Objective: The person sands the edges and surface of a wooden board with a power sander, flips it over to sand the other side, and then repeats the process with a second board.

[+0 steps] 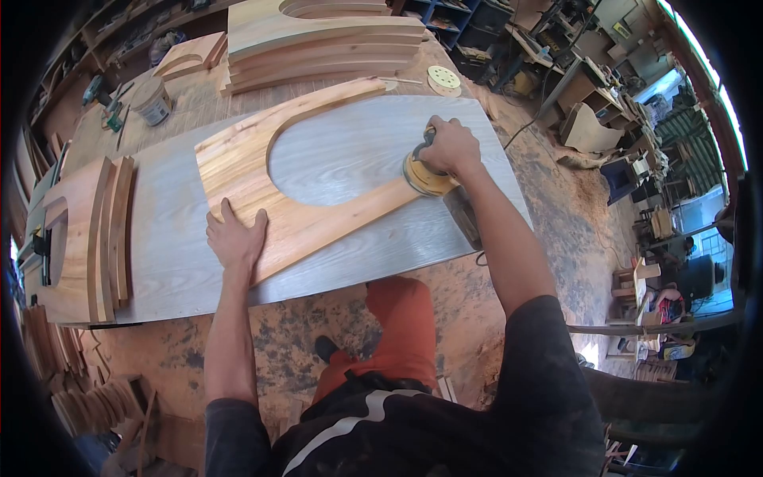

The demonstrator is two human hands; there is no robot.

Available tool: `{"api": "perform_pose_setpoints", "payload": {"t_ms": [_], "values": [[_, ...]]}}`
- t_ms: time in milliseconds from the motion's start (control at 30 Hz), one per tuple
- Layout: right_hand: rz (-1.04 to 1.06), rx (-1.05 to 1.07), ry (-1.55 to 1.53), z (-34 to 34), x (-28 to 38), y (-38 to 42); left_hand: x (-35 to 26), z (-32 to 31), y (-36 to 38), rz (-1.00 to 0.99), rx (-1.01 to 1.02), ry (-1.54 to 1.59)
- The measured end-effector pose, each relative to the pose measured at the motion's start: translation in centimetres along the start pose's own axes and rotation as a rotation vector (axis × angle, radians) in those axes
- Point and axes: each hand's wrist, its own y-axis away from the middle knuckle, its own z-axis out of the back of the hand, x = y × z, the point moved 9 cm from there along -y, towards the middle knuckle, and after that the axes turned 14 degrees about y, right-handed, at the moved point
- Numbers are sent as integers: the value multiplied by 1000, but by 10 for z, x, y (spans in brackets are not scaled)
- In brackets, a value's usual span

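A U-shaped wooden panel (234, 171) with a rounded cutout lies flat on a grey wood-grain board (350, 147). My left hand (237, 238) rests on the panel's near left corner, fingers spread and pressing on its surface. In my right hand (453, 149) is an orbital sander (427, 175), yellow at its base with a dark top. The sander's pad sits over the right end of the panel's near arm, which it partly hides. A dark dust canister or bag (462, 219) extends from the sander toward me, under my forearm.
Stacked cut panels (318, 56) stand at the back, and more panels (87, 238) at the left. A round sanding disc (443, 80), a tub (151, 102) and a green drill (93, 91) lie farther off. Sawdust covers the floor (556, 191).
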Motion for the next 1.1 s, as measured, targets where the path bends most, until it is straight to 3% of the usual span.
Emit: {"api": "perform_pose_setpoints", "payload": {"t_ms": [567, 900, 1100], "values": [[413, -163, -108, 32, 186, 94, -2, 4, 1, 3, -17, 21], [509, -92, -42, 38, 200, 82, 1, 2, -2, -9, -35, 23], [558, -176, -107, 41, 211, 98, 4, -1, -4, 2, -21, 47]]}}
